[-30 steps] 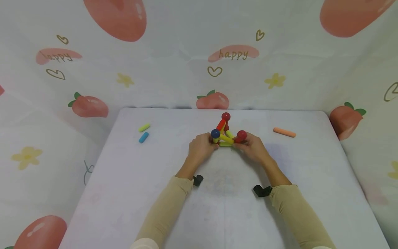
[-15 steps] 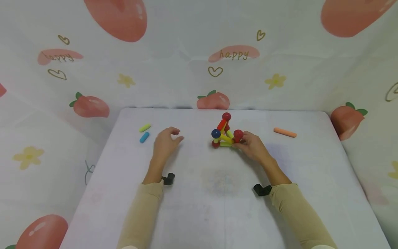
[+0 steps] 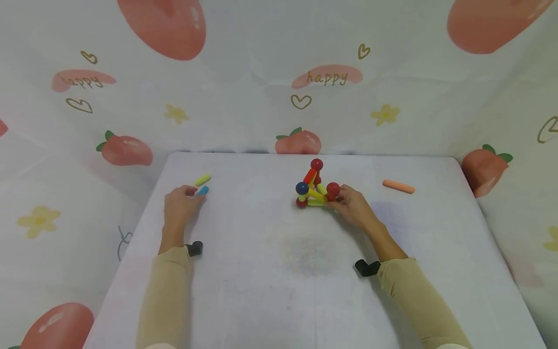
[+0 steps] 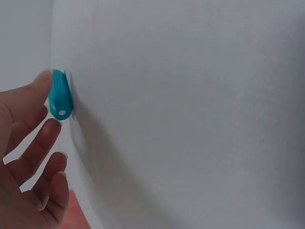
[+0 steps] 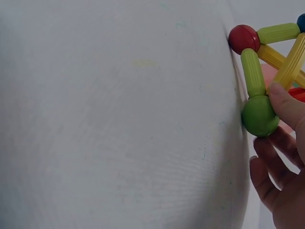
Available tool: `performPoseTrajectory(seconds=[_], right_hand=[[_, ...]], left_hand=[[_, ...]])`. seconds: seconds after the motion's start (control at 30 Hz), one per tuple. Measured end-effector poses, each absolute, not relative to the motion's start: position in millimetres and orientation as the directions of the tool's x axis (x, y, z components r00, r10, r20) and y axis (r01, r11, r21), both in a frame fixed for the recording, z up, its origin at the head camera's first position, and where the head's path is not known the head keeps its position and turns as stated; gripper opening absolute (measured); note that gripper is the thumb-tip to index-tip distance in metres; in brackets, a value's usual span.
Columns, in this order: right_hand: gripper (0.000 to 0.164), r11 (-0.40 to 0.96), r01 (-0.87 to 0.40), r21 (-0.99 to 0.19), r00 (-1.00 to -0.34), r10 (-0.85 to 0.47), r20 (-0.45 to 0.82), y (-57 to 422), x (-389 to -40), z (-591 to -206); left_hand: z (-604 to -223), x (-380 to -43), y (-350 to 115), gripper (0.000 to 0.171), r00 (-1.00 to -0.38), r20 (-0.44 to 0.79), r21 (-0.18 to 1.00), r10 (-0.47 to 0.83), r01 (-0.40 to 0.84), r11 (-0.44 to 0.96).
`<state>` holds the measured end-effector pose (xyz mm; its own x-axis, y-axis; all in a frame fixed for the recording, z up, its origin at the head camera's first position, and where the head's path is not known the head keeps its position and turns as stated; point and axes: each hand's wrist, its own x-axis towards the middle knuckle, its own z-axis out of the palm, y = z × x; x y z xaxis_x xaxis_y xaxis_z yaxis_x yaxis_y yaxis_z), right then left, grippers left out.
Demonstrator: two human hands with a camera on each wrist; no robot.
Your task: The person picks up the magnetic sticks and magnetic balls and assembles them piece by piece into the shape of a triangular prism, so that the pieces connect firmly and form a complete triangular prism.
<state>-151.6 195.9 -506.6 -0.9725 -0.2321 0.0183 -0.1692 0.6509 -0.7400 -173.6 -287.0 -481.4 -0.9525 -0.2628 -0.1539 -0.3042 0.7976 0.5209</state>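
At the far left of the table, my left hand [image 3: 178,208] has its thumb and index finger at either side of a short blue rod [image 3: 203,190], pinching it. In the left wrist view the same blue rod [image 4: 60,98] lies against the thumb, a small hole in its end; the other fingers are loosely curled. My right hand [image 3: 355,206] holds the corner of a toy structure [image 3: 317,195] of coloured rods and balls. A blue ball [image 3: 302,188] and red balls show on it. In the right wrist view a green ball [image 5: 260,116] is at my thumb and fingertips.
A short yellow-green rod [image 3: 202,180] lies just behind the blue one. Off to the right rests a longer orange rod [image 3: 398,186]. The white table [image 3: 261,271] ends at a fruit-printed cloth [image 3: 244,97] behind.
My left hand has let go of the structure and moved left to the blue rod. My right hand stays at the structure, whose right-hand red ball has shifted slightly left.
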Motion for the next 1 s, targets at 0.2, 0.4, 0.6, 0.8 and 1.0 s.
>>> performPoseTrajectory(seconds=[0.2,0.4,0.6,0.8,1.0], right_hand=[[0.023,0.646,-0.167,-0.745,-0.973,-0.228,0.02,196.6,-150.9,-508.1],[0.023,0.655,-0.165,-0.737,-0.975,-0.221,0.022,197.9,-149.6,-509.2],[0.022,0.653,-0.162,-0.74,-0.976,-0.218,0.021,199.7,-147.9,-509.0],[0.022,0.63,-0.17,-0.758,-0.972,-0.232,0.026,196.9,-148.7,-508.0],[0.02,0.629,-0.206,-0.75,-0.968,-0.242,0.063,196.7,-149.5,-508.2]], left_hand=[[-488.5,-176.0,-289.9,0.04,-0.949,-0.161,0.505,-0.269,-0.314,0.804],[-487.3,-174.3,-275.8,0.038,-0.963,-0.113,0.53,-0.246,-0.268,0.805],[-456.3,-167.6,-209.1,0.032,-0.996,0.049,0.587,-0.078,-0.035,0.809],[-429.0,-162.8,-130.8,0.029,-0.968,0.185,0.609,0.171,0.249,0.753],[-419.5,-168.4,-74.9,0.027,-0.918,0.229,0.582,0.324,0.395,0.711]])
